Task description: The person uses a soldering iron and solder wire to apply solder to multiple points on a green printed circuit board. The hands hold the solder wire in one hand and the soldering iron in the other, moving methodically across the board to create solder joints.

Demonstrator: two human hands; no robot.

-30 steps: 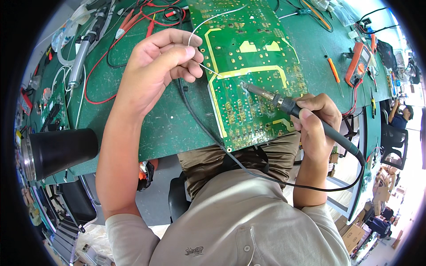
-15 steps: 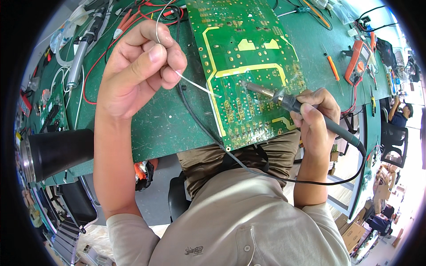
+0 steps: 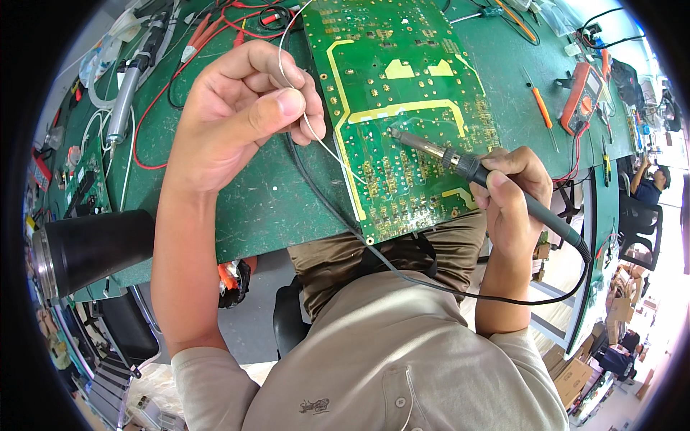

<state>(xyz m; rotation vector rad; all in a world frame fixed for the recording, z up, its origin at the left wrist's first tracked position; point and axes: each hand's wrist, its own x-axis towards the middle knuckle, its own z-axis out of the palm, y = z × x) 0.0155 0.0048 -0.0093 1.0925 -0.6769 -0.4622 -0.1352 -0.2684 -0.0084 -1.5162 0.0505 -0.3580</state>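
Observation:
A large green circuit board (image 3: 402,90) with yellow bands and rows of small parts lies at the front of the bench. My left hand (image 3: 248,118) is closed, pinching a thin strand of solder wire (image 3: 327,149) between thumb and fingers. The strand's lower end reaches over the board's left part. In my right hand (image 3: 514,194), a soldering iron (image 3: 460,161) is gripped by its dark handle, its metal tip pointing left over the middle of the board. Whether the tip touches the board I cannot tell. The iron's black cable loops below my right hand and runs up past the board's left side.
Right of the board lie an orange screwdriver (image 3: 540,111) and a red multimeter (image 3: 581,99). A black cylindrical nozzle (image 3: 100,248) stands at the bench's left edge. Red test leads (image 3: 151,118) and a grey desoldering tool (image 3: 129,93) are at the back left. Another person (image 3: 650,183) is far right.
My left hand has moved right, toward the board, carrying the solder wire. The soldering iron in my right hand has barely shifted.

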